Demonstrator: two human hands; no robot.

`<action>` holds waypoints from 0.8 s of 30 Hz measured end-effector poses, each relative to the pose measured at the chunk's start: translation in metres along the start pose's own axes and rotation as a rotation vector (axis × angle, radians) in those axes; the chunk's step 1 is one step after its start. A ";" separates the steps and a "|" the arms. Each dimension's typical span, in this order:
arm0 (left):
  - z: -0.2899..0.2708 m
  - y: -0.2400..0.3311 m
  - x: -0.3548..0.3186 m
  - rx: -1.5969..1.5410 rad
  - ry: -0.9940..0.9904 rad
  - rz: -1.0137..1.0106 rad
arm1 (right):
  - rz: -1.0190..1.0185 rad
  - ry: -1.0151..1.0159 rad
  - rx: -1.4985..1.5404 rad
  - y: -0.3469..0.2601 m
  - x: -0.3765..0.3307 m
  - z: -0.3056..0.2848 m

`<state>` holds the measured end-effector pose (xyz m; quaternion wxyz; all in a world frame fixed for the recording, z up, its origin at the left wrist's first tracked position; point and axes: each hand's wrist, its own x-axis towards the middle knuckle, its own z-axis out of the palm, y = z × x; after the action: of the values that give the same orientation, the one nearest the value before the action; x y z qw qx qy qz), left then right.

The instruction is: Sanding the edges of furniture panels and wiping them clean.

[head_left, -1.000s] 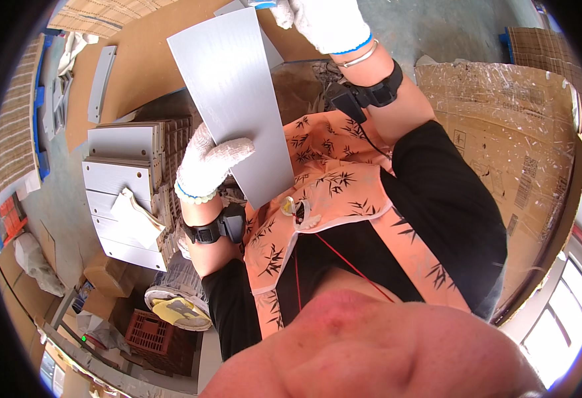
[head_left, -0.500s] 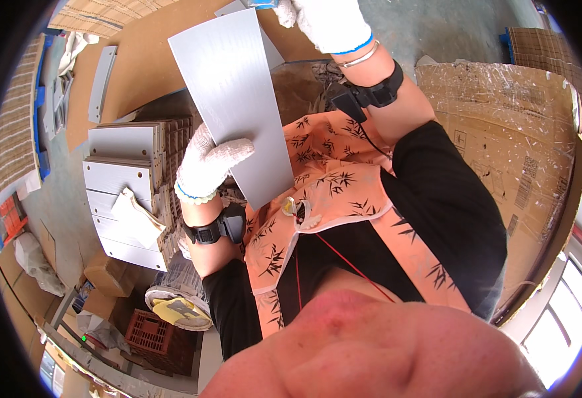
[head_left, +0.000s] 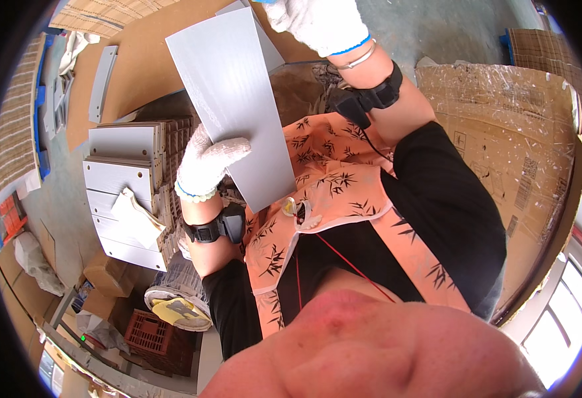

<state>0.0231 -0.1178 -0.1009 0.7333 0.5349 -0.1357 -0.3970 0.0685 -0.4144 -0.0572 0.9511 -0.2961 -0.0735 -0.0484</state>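
Slightly toward the left and the top edge, the right hand [head_left: 321, 25] has shifted since the earlier frame, leaving just a sliver of a blue item [head_left: 260, 1] in view; the grey panel [head_left: 238, 93] has barely moved. In the head view, the panel lies between the hands, its long axis slanting from far left to near right, its near end over the floral apron [head_left: 337, 186]. Nearer is the left hand [head_left: 206, 160], gripping its left edge, thumb across the face, other fingers hidden. The right hand is curled just beside the panel's far right corner; what it pinches, I cannot tell.
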 end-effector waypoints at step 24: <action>0.001 0.005 0.002 -0.103 -0.006 -0.072 | 0.013 0.053 -0.006 0.007 -0.005 0.001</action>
<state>0.0262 -0.1192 -0.0962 0.7448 0.4997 -0.0977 -0.4312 0.0646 -0.4079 -0.0616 0.9522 -0.2978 -0.0460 -0.0505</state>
